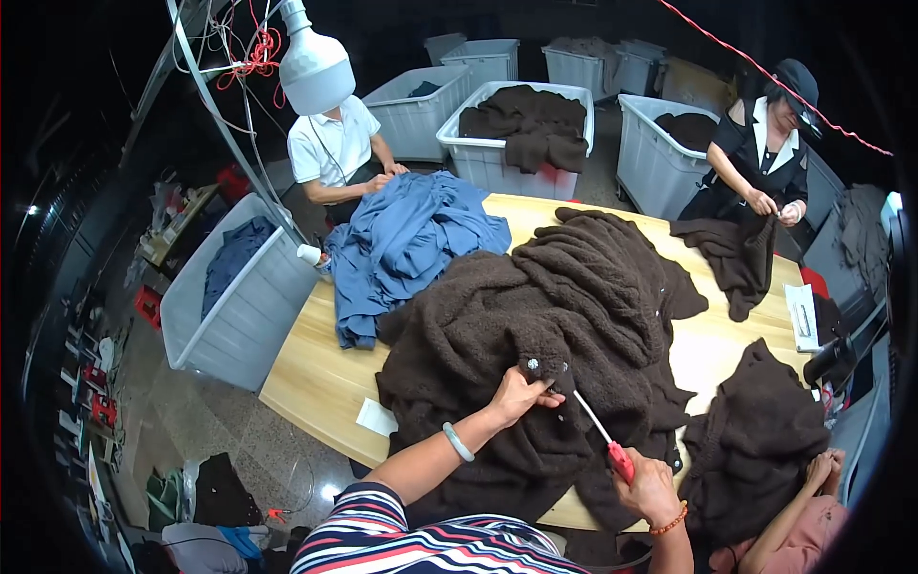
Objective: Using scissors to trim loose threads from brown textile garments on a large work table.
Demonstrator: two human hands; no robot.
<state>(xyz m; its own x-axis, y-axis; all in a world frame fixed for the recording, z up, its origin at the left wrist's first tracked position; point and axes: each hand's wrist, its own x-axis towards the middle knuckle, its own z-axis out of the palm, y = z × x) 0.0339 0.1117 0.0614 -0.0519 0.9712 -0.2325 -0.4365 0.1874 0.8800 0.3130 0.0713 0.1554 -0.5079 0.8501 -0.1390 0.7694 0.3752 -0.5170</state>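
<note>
1. Desk (316, 368) of pale wood fills the middle of the view, and everything below is placed from it.
2. Brown fleece garment (535, 325) lies heaped across the desk's centre and spills over its near edge toward the person.
3. Blue garments (406, 239) are piled on the desk's far left end, where a co-worker in a white shirt (335, 143) has both hands on them.
4. White bins (516, 124) stand on the floor beyond the desk's far edge, several holding more brown fleece; another bin (234, 306) with blue cloth sits against the desk's left side.
5. Second brown garment (755, 440) hangs at the desk's near right corner, held by another person's hands low at the right.
6. Co-worker in black (760, 143) at the desk's far right corner handles a brown piece (736, 253).
7. Left hand (521, 394), a bangle on its wrist, is pinched shut on a fold of the brown fleece garment near the desk's front edge, just below a small button (533, 364).
8. Right hand (648, 490) is closed around the red handle of a thin tool (602, 435), whose tip points up to the pinched fold.
</note>
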